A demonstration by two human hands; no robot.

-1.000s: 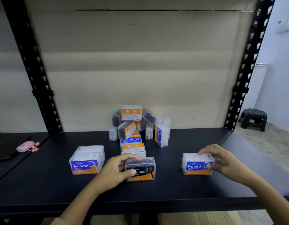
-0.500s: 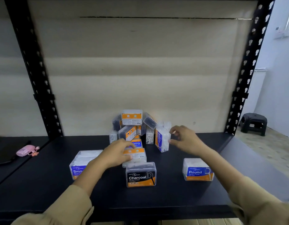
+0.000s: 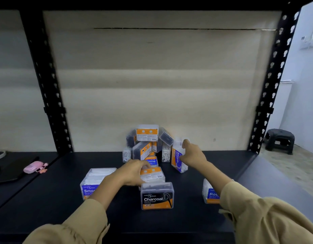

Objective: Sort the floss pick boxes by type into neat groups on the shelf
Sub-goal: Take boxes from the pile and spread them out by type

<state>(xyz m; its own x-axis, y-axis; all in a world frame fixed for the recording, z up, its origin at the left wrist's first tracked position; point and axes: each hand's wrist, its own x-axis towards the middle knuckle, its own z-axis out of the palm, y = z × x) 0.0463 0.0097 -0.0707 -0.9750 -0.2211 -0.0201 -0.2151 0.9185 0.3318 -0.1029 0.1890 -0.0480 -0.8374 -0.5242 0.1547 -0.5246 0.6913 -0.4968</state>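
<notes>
Head view. Left hand (image 3: 132, 173): fingers curled over an orange-topped box (image 3: 153, 175) lying flat on the shelf (image 3: 191, 213). Charcoal box (image 3: 157, 196) stands just nearer than this hand. Flat Smooth box (image 3: 94, 180) to its left, partly behind the forearm.

Right hand (image 3: 192, 155): pinches the upright Smooth box (image 3: 176, 160) by its right side. Round box (image 3: 209, 192) nearer, beneath that forearm. Unsorted pile (image 3: 146, 138) beyond both hands.
</notes>
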